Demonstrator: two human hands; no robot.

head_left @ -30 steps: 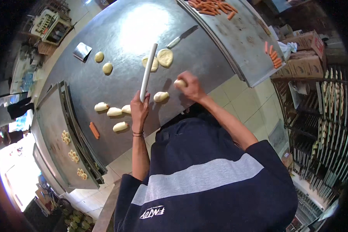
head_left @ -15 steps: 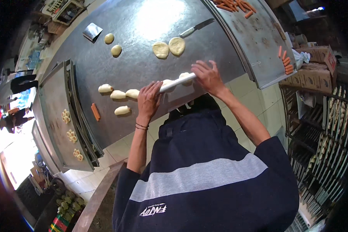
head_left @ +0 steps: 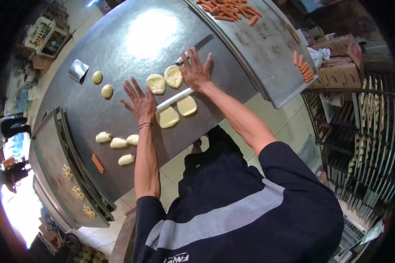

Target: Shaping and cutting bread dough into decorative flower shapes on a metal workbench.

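- Across the middle, the grey counter (head_left: pixel 226 74) carries the dough.
- Beside it on the right, a tray (head_left: pixel 272 57) holds orange sausages (head_left: pixel 232 12).
- The left hand (head_left: pixel 140 100) and right hand (head_left: pixel 196 72) rest at opposite ends of the pin, fingers spread and straight, not curled around it.
- The white pin (head_left: pixel 174 99) lies along the far edges of two flat pieces (head_left: pixel 167 118).
- Just beyond it sit two discs (head_left: pixel 156 83).
- Four rolls (head_left: pixel 118 143) lie nearer the left forearm.
- Farther left: two balls (head_left: pixel 107 91).
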